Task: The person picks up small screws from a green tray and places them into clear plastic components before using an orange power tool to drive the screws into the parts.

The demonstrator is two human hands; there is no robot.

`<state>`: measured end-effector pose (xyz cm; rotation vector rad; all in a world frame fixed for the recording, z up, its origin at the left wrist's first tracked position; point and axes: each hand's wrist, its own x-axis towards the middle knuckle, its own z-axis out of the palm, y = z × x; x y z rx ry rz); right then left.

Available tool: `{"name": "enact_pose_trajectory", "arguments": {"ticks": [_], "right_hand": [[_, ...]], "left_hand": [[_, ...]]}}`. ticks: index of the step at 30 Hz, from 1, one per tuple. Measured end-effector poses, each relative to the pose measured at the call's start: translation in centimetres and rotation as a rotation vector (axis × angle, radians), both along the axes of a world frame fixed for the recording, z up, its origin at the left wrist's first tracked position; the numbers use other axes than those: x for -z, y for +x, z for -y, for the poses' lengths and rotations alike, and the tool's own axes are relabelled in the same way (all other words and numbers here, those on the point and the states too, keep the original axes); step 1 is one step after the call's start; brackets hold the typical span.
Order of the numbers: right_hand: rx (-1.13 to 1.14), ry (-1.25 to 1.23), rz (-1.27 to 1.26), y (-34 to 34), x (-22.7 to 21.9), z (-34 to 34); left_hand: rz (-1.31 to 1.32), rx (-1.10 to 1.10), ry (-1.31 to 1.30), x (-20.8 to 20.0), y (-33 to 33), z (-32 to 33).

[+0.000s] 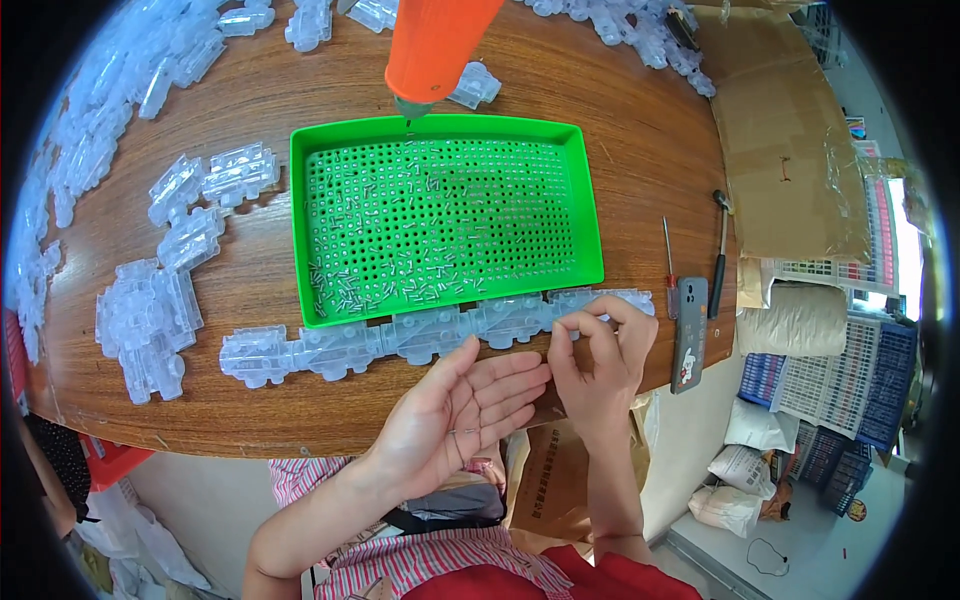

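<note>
The left hand point(445, 415) is lying palm up, loosely open, tiny screws point(462, 431) glinting on it, thin and silvery. Beside it the right hand point(605, 370) is curling, thumb and forefinger nearly meeting; I can't tell what they're gripping. Clear plastic pieces point(425, 335) are edging the green tray point(588, 220).

I view it remotely: fasteners point(345, 291) lie in a tray point(588, 215) amid the table point(255, 250), a row of casings point(428, 336) along its near side. A power driver point(432, 55) hangs over the far rim; a heap of casings point(150, 325) sits left. To the right, I see a screwdriver point(672, 289), a phone point(690, 325) and a handled tool point(716, 285). The left hand point(455, 410) is before the row, the right hand point(605, 370) near its right end.
</note>
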<state>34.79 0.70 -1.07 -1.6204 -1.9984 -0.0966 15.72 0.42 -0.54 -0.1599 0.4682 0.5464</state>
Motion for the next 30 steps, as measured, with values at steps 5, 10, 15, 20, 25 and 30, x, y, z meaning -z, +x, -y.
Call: {"name": "enact_pose_trajectory", "arguments": {"ticks": [5,10,15,20,25,30], "right_hand": [[-0.047,-0.012,0.053,-0.1,0.3,-0.3],[-0.093,-0.01,0.144,0.1,-0.5,-0.1],[0.011,-0.159,-0.212,-1.1,-3.0,1.5],[-0.282,-0.393,-0.233,-3.0,-5.4,3.5],[-0.317,-0.375,-0.106,-3.7,-5.0,3.8],[-0.095,-0.485,-0.306,-4.9,-5.2,3.7]], "left_hand": [[-0.008,-0.01,-0.008,0.2,-0.3,0.1],[0.009,-0.013,-0.011,0.2,-0.3,0.1],[0.101,-0.074,-0.022,0.3,-0.4,-0.1],[0.201,-0.092,0.006,0.3,-0.2,-0.5],[0.226,-0.131,0.011,0.0,0.6,-0.6],[0.033,-0.114,0.183,-1.2,0.6,-0.8]]}}
